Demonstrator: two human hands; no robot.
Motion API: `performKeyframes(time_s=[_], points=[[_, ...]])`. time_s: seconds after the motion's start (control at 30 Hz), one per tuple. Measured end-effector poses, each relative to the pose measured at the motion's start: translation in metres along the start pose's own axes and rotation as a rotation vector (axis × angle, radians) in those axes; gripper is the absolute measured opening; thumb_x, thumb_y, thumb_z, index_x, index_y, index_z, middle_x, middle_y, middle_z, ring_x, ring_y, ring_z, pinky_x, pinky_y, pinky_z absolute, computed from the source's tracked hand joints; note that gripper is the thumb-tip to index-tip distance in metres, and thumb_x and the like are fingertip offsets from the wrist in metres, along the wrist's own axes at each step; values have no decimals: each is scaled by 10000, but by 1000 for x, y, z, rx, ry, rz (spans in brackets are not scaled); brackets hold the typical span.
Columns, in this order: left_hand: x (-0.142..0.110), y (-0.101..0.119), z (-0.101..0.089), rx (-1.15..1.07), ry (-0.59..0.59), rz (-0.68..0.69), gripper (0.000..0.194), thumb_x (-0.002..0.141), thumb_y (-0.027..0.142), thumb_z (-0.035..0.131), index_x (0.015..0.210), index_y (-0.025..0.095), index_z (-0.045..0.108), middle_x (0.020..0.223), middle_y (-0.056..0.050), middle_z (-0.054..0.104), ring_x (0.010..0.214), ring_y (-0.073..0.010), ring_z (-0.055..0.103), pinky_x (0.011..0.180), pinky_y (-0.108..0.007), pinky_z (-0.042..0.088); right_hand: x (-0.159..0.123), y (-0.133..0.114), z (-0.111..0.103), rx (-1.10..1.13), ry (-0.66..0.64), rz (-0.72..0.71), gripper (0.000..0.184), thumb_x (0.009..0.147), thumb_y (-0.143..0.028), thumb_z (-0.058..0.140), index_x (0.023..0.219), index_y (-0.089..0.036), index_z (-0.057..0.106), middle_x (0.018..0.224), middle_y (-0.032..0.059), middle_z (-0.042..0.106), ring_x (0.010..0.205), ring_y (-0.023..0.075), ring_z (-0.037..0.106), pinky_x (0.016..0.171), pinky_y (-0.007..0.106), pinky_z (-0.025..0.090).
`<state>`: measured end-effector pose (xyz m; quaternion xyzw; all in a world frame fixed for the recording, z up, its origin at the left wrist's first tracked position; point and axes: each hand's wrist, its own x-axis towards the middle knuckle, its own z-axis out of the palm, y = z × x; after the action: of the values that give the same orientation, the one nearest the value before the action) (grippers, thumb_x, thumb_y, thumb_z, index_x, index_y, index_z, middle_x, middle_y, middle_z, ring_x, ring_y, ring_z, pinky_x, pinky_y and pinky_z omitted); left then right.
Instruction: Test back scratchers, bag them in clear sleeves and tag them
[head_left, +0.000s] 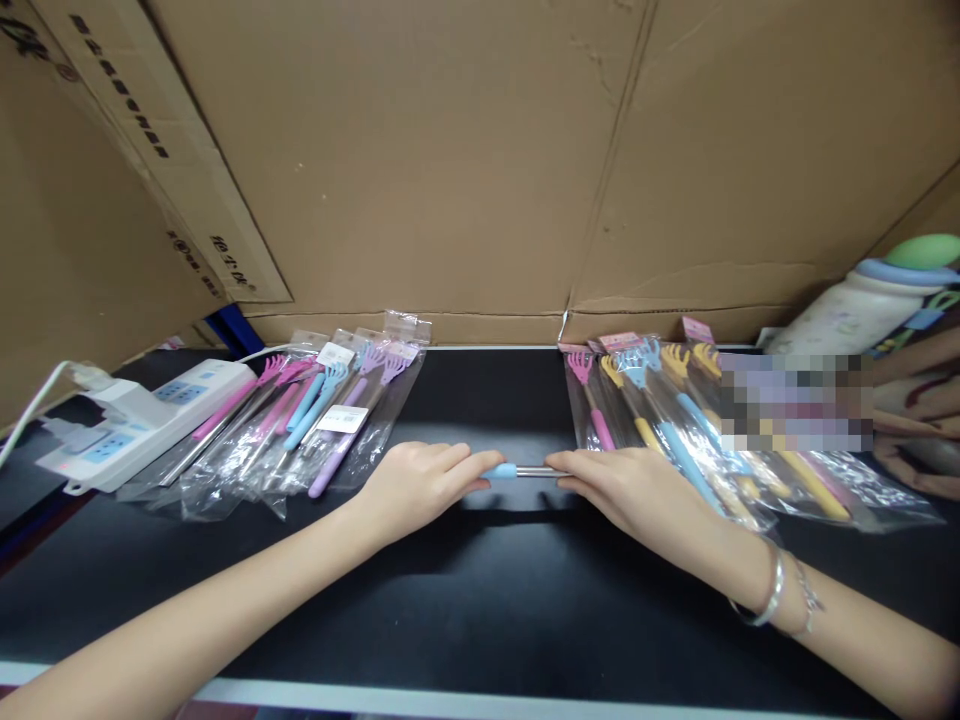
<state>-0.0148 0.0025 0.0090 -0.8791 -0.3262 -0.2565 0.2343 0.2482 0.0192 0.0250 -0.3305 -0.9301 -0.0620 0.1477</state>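
Between my hands is a back scratcher with a light blue grip and a thin metal rod (536,472), held level above the black table (480,610). My left hand (420,485) is closed around its blue end. The fingers of my right hand (637,490) pinch the metal rod; any claw end is hidden. To the left lie bagged back scratchers (330,400) in pink, blue and purple, some with white labels. Right of centre, more bagged back scratchers (660,410) in pink, yellow and blue lie partly behind my right hand.
A white power strip (176,400) with plugs and a cable sits at the left. Cardboard walls (420,170) close off the back and sides. At the far right stands a pale bottle (840,310) with a green top, near a pixelated patch and what looks like fingers (911,380).
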Motion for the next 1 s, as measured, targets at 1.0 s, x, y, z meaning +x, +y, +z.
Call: performKeyframes(time_s=[1.0], points=[[4, 11, -3, -438, -346, -303, 278, 962, 334, 350, 1126, 250, 559, 932, 3, 712, 791, -165, 676, 636, -224, 426, 6, -8, -7, -379, 250, -173, 212, 926, -140, 436, 915, -202, 638, 606, -21, 569, 551, 108, 508, 548, 286, 288]])
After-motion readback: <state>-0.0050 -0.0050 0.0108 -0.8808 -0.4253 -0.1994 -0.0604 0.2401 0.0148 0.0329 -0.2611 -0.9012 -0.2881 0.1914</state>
